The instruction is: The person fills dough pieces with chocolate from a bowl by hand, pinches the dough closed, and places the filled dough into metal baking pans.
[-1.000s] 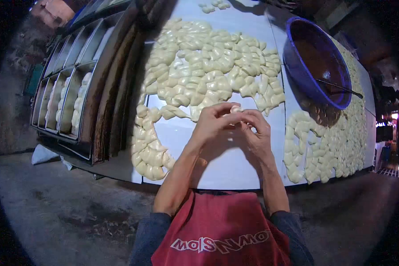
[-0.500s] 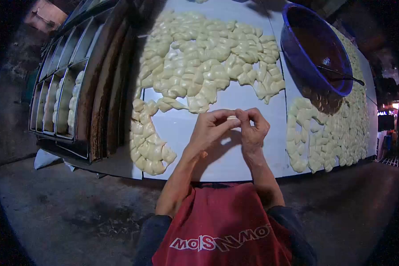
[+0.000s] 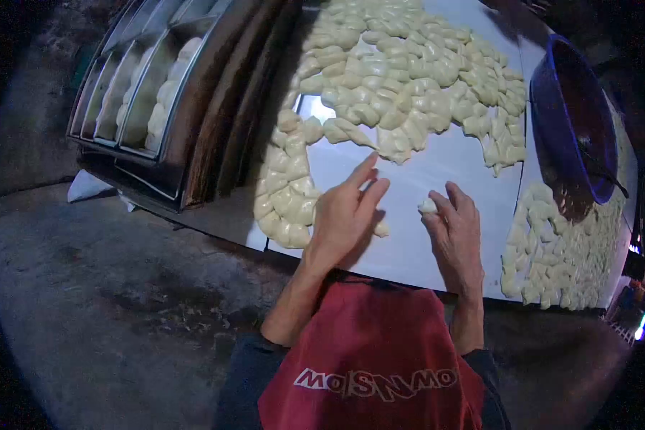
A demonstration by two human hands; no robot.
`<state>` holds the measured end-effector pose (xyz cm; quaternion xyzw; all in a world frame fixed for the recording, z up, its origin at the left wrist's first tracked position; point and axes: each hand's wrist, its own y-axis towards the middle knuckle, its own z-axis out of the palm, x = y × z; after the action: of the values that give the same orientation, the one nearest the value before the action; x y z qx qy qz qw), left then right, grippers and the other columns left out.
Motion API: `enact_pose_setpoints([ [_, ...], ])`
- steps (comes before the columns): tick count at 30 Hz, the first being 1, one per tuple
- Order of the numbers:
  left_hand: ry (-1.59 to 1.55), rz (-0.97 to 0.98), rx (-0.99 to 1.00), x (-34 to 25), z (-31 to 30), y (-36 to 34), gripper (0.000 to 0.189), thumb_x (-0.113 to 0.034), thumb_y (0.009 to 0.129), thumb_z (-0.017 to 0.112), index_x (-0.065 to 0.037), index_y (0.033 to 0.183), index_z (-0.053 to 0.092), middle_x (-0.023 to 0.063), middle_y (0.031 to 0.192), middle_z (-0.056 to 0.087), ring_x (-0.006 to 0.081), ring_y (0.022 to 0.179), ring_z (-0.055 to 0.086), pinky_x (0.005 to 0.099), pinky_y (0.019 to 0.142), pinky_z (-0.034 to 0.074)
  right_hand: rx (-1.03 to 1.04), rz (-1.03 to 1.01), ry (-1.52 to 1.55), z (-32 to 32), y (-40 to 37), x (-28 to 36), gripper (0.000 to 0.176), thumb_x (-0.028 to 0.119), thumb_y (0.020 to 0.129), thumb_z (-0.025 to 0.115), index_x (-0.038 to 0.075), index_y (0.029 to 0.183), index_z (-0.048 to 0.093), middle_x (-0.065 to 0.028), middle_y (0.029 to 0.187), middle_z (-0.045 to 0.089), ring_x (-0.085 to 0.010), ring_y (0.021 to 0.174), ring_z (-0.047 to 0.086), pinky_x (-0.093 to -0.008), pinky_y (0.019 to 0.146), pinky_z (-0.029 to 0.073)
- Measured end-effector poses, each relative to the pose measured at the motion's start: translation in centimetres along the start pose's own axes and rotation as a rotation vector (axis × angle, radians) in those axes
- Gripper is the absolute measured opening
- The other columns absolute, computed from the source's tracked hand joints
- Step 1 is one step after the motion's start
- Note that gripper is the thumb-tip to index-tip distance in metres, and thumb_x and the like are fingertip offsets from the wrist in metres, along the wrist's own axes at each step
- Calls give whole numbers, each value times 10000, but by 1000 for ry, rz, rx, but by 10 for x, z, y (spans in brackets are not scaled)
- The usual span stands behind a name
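My left hand (image 3: 342, 218) hovers over the white tabletop (image 3: 416, 186), its thumb and forefinger stretched out and apart, holding nothing. Partly hidden behind it, a small bit of dough (image 3: 382, 229) lies on the table. To the right, my right hand (image 3: 454, 233) pinches a small pale dough piece (image 3: 428, 206) between its fingertips. Just beyond my hands spreads a large sheet of glossy, pale yellow dough pieces (image 3: 401, 86) pressed against each other. A smaller patch of dough pieces (image 3: 288, 193) lies left of my left hand.
Stacked metal loaf pans (image 3: 140, 86) stand on the left, with dough in several compartments. A deep purple basin (image 3: 552, 122) with a dark-handled utensil (image 3: 602, 168) sits at the right. More dough pieces (image 3: 566, 251) cover the table's right side near its front edge.
My hands, together at the dough piece before, have moved apart; the right keeps hold of the piece and the left has opened. The whole view has swung left and tilted.
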<state>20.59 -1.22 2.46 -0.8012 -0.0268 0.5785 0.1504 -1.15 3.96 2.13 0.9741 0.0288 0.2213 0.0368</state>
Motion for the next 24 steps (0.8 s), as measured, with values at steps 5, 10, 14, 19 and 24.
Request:
enact_pose_setpoints([
  [5, 178, 137, -365, 32, -83, -27, 339, -90, 928, 641, -3, 1256, 647, 147, 1134, 693, 164, 930, 669, 274, 775, 537, 31, -74, 254, 17, 9, 34, 353, 188, 818, 723, 45, 1129, 638, -157, 1135, 626, -354, 1042, 589, -459, 903, 436],
  [10, 493, 363, -317, 52, -112, -48, 378, -38, 850, 623, -18, 1226, 654, 176, 1219, 648, 305, 1160, 597, 378, 965, 482, 309, -354, 247, 65, 30, 103, 411, 247, 788, 738, 56, 1134, 628, -129, 1113, 617, -335, 1056, 571, -447, 884, 430],
  [14, 717, 423, -52, 56, -104, -55, 602, -221, 807, 661, -78, 1382, 550, 201, 1495, 413, 440, 1423, 292, 576, 1145, 245, 201, -480, 319, 96, 36, 110, 329, 209, 791, 699, 40, 1056, 598, -131, 1017, 624, -341, 935, 590, -453, 829, 455],
  [19, 732, 421, -1, 63, -89, -46, 418, -316, 856, 717, -177, 1247, 667, 163, 1533, 389, 432, 1474, 207, 653, 1164, 119, 371, 40, 876, 83, 33, 95, 182, 136, 866, 591, 37, 1019, 580, -78, 811, 629, -214, 685, 592, -374, 650, 490],
  [24, 651, 459, -5, 64, -89, -34, 308, -272, 833, 730, -118, 1095, 682, 145, 1431, 509, 407, 1422, 338, 651, 1156, 151, 605, 474, 1420, 81, 35, 99, 181, 164, 929, 577, 21, 1034, 611, -52, 840, 625, -119, 759, 567, -306, 701, 481],
])
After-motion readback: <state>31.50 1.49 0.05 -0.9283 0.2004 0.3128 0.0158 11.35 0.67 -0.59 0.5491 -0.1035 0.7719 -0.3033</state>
